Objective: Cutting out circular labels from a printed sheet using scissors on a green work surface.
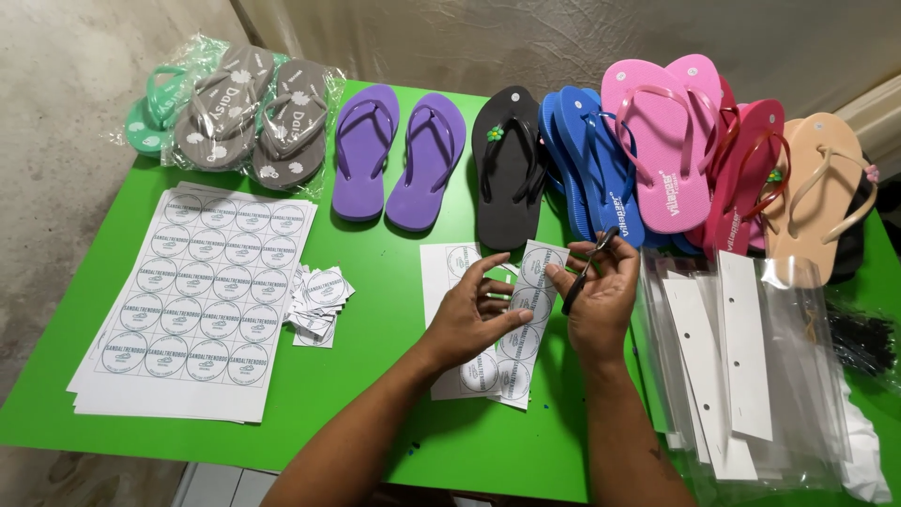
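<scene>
My left hand (pixel 472 314) pinches a narrow strip of paper printed with round labels (pixel 526 324), lifted slightly above a larger partly cut label sheet (pixel 443 282) on the green table (pixel 375 310). My right hand (pixel 601 299) grips black scissors (pixel 587 268), whose blades point up and right at the strip's upper edge. Both hands are close together near the table's middle.
A stack of uncut label sheets (pixel 202 300) lies at the left, with a pile of cut square labels (pixel 317 302) beside it. Flip-flops line the far edge: bagged grey (pixel 249 117), purple (pixel 399 160), black (pixel 509 169), blue (pixel 587 164), pink (pixel 662 141), beige (pixel 817 188). Clear plastic bags with white cards (pixel 741 366) lie at the right.
</scene>
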